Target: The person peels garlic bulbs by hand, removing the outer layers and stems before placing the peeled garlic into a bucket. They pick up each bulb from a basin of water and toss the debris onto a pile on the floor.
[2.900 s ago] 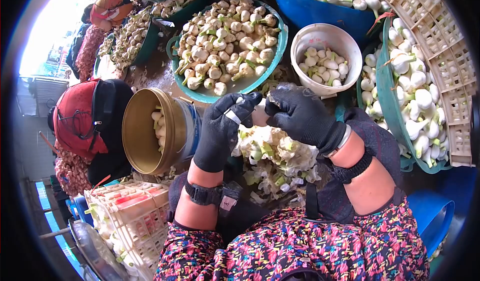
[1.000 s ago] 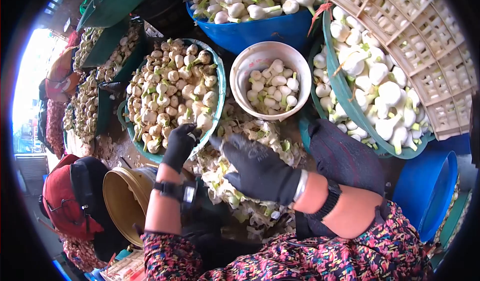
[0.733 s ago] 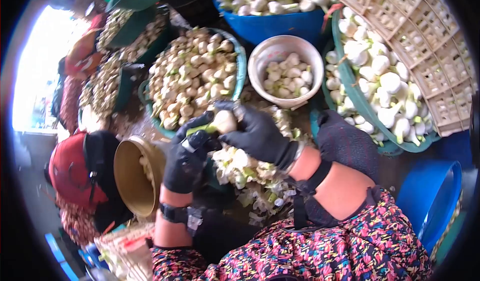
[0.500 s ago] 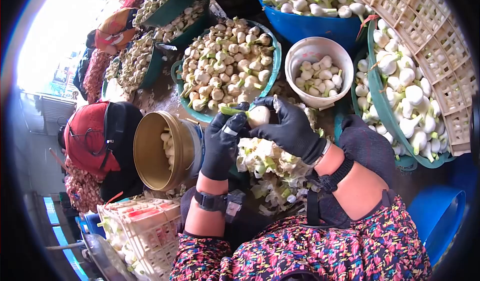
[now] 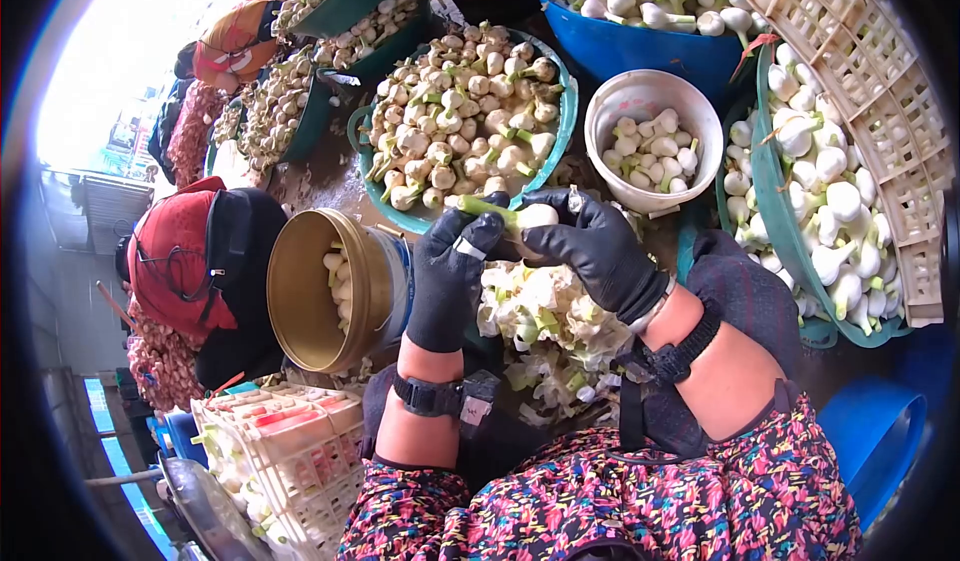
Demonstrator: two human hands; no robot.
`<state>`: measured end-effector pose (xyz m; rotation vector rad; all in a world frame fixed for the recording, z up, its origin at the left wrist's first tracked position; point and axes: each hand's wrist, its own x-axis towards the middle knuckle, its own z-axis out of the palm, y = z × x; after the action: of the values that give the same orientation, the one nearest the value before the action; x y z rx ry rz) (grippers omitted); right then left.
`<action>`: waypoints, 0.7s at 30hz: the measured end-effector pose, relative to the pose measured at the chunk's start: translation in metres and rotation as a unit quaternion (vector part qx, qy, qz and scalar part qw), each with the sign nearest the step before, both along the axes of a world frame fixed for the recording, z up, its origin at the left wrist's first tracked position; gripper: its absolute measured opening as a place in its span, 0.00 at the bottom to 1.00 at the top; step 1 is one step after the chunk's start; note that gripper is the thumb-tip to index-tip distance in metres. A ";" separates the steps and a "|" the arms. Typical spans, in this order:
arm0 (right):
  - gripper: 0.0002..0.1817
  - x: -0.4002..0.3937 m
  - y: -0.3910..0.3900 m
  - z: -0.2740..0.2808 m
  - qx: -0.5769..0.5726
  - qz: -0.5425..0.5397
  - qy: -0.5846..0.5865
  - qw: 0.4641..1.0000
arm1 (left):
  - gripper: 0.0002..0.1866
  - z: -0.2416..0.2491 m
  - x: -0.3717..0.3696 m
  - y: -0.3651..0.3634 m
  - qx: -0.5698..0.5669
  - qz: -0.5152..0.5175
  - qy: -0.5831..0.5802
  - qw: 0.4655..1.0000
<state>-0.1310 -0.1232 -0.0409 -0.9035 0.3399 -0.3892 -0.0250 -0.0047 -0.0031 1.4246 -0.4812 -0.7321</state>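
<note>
A white garlic bulb (image 5: pixel 537 217) with a green stem is held between my two hands, over a heap of peeled-off skins (image 5: pixel 545 311). My left hand (image 5: pixel 447 271), in a black glove with a pale band on one finger, is closed on the stem end. The black-gloved fingers of my right hand (image 5: pixel 603 261) are closed round the bulb and cover part of it. Just beyond my hands stands a green tub (image 5: pixel 572 121) full of unpeeled, brownish garlic. A white bucket (image 5: pixel 652 193) partly filled with clean bulbs is beyond my right hand.
On the right, a green basket (image 5: pixel 778 196) of clean garlic stands beside a tilted plastic crate (image 5: pixel 870 71). Behind is a blue tub (image 5: pixel 640 49) of garlic. At left lie a tan bucket (image 5: pixel 300 336) on its side, a red backpack (image 5: pixel 180 251) and another crate (image 5: pixel 310 451).
The garlic bulb has turned slightly in my hands, and my right fingers now cover more of it. The whole view has shifted a little.
</note>
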 end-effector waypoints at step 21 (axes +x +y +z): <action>0.20 -0.004 -0.003 -0.011 -0.019 0.112 0.053 0.992 | 0.13 -0.014 0.006 0.010 0.026 -0.047 -0.145 0.988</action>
<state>-0.1353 -0.1260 -0.0519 -0.9901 0.3267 -0.1419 -0.0192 0.0050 -0.0169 1.5743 -0.7645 -0.6179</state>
